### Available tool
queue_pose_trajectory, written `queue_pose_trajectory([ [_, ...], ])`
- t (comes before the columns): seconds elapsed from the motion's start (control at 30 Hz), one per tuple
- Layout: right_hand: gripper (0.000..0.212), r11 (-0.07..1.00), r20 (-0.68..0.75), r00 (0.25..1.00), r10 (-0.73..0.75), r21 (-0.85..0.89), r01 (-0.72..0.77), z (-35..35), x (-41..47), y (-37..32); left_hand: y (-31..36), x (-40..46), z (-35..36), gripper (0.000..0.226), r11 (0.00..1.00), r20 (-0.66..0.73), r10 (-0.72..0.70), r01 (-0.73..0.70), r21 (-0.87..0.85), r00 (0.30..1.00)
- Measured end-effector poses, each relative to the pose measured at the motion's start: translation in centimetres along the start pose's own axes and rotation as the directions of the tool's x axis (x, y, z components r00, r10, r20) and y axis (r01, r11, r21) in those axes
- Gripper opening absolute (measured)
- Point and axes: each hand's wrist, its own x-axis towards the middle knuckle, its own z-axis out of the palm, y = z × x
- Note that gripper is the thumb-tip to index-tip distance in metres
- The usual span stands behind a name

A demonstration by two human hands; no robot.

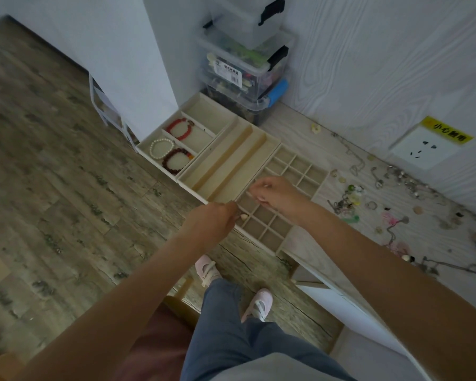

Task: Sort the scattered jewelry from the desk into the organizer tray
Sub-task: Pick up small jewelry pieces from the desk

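Note:
A beige organizer tray (300, 171) lies along the desk's left end, with a grid of small cells near me, long slots in the middle and wider sections at the far end. A red bracelet (179, 129), a white pearl bracelet (162, 148) and a dark red bracelet (176, 160) lie in the far sections. My left hand (212, 222) hovers at the grid's near-left corner, fingers curled, pinching a small pale piece (243, 216) over a cell. My right hand (279, 195) is above the grid, fingertips pinched on something tiny that I cannot make out. Scattered jewelry (346, 200) covers the desk to the right.
Stacked clear storage boxes (245, 67) stand behind the tray against the wall. A wall socket (423, 149) with a yellow label is at the right. Chains, rings and beads (396, 177) trail along the wall. The desk edge drops to the wooden floor (66, 174) on the left.

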Motion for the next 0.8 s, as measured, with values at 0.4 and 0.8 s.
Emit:
queue_pose_trajectory([
  [0.4,0.014,0.934,0.141,0.99,0.005,0.352,-0.055,0.8,-1.7,0.8,1.2,0.1,0.0,0.009,0.645,-0.106,-0.312,0.129,-0.753,0.944],
  [0.8,0.019,0.935,0.152,0.988,0.03,0.346,-0.082,0.4,-2.1,0.6,0.9,0.1,-0.5,0.013,0.482,0.067,-0.317,0.222,-0.848,0.946],
])
